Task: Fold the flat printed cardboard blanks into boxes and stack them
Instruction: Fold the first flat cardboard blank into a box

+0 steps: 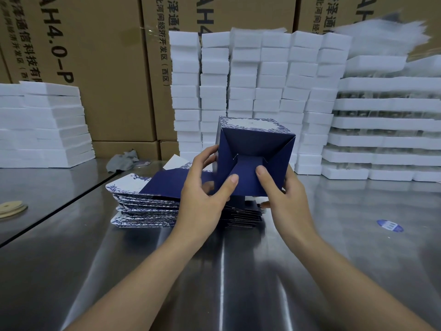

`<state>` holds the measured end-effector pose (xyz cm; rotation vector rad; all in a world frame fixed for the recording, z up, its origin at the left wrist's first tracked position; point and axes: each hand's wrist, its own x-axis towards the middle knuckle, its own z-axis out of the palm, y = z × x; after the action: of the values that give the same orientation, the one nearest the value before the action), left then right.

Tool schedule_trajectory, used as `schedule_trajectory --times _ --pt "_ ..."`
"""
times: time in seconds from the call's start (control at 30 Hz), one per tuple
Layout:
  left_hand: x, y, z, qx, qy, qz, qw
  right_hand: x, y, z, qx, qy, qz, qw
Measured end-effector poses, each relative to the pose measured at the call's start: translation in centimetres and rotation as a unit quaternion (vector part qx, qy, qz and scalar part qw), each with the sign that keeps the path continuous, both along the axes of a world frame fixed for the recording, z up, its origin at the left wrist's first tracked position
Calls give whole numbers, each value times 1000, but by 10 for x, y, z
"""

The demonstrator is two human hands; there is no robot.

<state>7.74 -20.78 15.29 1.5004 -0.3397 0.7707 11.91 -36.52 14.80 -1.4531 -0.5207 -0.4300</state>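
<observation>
Steel surface (214,271), brushed and strongly reflective, seen from above and behind the person's two forearms; a dark seam (59,206) runs diagonally across its left part and divides it from a second sheet of the same metal. Near the middle, both hands hold a partly folded box (255,149) in the air over the near right end of a pile of flat blanks (148,201). The box's dark blue underside faces the camera, its flaps turned inward, and a white panel with blue leaf print shows along the top edge. The left hand (202,187) grasps the box's left side, thumb laid on the central bottom flap and fingers curled behind the wall. The right hand (284,189) grasps the right side likewise, thumb pressing the same flap. The pile of blanks lies on the surface, loosely fanned, with the topmost sheet showing a blue face. Behind it stand tall columns of white foam blocks (245,91); a lower stack of foam slabs (45,125) sits at the left, and layered foam trays (386,130) fill the right. Large brown cartons (107,68) printed with black characters form the back wall of the scene. A crumpled grey rag (124,160) lies near the cartons, pale round discs (12,207) rest at the far left edge, and a blue and white oval sticker (390,225) lies flat at the right.
</observation>
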Motion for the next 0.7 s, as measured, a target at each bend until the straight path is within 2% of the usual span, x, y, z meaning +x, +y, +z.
schedule_trajectory --times 0.13,0.33,0.43,0.7 --pt "-2 -1 4 -47 23 -44 998 0 -2 3 -15 26 9 1000" --pt "0 4 5 -48 33 -55 997 -5 -2 13 7 62 -17 998" --pt "0 5 6 -29 21 -41 999 -7 -4 17 33 56 -42 997" --pt "-4 4 10 -7 6 -28 1000 -7 -5 15 113 9 -33 993"
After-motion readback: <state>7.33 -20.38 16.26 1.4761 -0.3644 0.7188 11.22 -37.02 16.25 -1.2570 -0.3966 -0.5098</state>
